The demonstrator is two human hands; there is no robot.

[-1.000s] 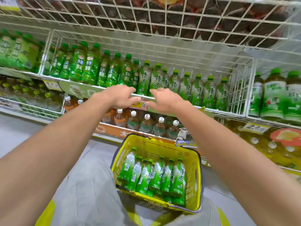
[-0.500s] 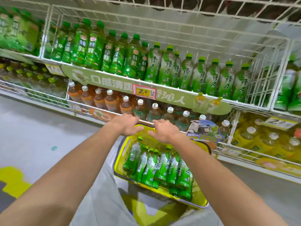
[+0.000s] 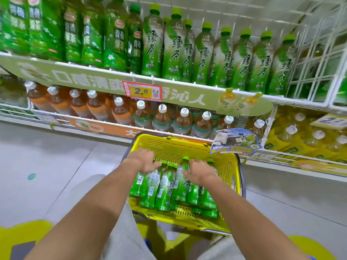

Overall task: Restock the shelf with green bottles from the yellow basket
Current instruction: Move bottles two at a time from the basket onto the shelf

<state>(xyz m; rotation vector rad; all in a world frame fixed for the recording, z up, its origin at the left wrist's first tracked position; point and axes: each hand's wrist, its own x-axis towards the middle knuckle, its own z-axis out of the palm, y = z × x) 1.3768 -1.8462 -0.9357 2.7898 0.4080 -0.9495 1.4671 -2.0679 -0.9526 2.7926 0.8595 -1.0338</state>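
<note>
The yellow basket sits low in front of me, below the shelves, with several green bottles lying side by side in it, caps pointing away. My left hand is down in the basket at its left, fingers curled over the neck of a bottle. At the basket's right, my right hand wraps its thumb and fingers around the upper part of another bottle, just below its green cap. Matching green tea bottles stand in a row on the wire shelf above.
Darker green bottles fill the left of that shelf. A red-and-yellow price tag hangs on its front rail. Brown tea bottles line the shelf below, with yellow bottles to the right. A cardboard ad tag juts out over the basket's far right corner.
Both hands dropped from the shelf front down into the basket and closed onto bottles. My view tilted down and moved closer to the shelves.
</note>
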